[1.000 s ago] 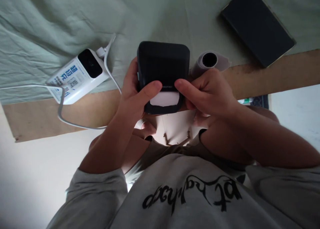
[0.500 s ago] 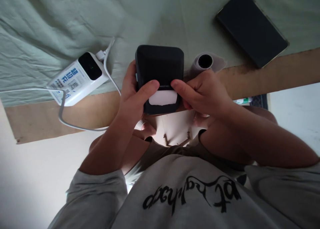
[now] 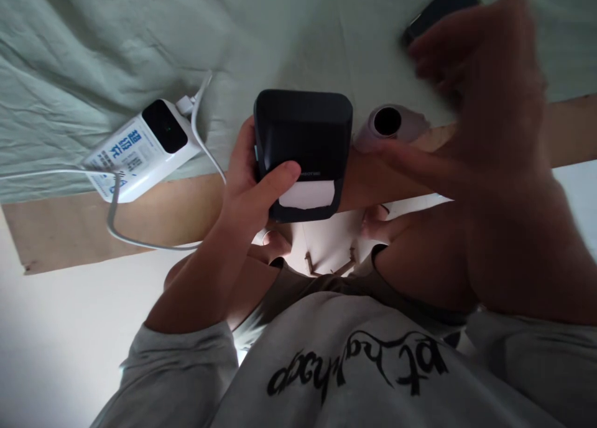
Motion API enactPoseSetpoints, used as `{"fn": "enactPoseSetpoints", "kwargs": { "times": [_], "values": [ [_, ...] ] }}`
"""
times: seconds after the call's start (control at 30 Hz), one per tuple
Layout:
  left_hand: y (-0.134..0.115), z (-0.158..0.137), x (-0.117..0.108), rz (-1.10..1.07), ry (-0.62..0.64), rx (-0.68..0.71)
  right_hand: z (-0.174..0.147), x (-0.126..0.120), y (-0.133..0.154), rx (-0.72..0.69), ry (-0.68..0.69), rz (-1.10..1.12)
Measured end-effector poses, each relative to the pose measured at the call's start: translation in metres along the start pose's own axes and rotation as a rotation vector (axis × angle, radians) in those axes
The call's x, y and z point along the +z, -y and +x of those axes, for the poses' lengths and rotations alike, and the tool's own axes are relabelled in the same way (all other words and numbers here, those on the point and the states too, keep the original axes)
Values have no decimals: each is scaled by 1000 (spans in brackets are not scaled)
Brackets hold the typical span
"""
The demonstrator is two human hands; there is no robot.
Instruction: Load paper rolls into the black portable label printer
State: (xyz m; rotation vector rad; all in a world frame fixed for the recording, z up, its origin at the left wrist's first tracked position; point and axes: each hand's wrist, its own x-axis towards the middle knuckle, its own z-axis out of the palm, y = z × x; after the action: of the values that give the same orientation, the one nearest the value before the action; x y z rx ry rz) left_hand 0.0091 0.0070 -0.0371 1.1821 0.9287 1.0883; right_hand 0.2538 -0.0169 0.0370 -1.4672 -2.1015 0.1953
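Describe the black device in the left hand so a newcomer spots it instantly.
Find the green cloth, then the wooden edge below it. Over its middle, the left hand holds the black device. Unlike the dark slab at upper right, plain where visible, it has a white panel near its bottom.

You wear a grey, short-sleeved cloth T-shirt point(image 3: 354, 319) with flowing black script lettering point(image 3: 342, 369) across its front. Its loose sleeves point(image 3: 175, 362) leave your forearms point(image 3: 205, 266) bare. Your cloth shorts point(image 3: 298, 285) are dull olive-brown.
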Motion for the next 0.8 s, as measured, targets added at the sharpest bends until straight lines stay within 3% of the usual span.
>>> {"fn": "enactPoseSetpoints", "kwargs": {
  "times": [0.1, 0.3, 0.5, 0.67, 0.8],
  "values": [
    [-4, -1, 2, 26, -4, -9, 1, 17, -11, -45, 47, -81],
    [-5, -2, 3, -71, 16, -29, 6, 33, -21, -21, -3, -127],
    [-6, -1, 7, -142, 12, -14, 19, 35, -29, 62, -176, -42],
    [-7, -1, 8, -131, -14, -29, 26, 39, -34, 134, -98, 28],
    [-16, -4, 8, -50, -57, -95, 23, 34, -31, 111, -56, 7]
  ]
}}
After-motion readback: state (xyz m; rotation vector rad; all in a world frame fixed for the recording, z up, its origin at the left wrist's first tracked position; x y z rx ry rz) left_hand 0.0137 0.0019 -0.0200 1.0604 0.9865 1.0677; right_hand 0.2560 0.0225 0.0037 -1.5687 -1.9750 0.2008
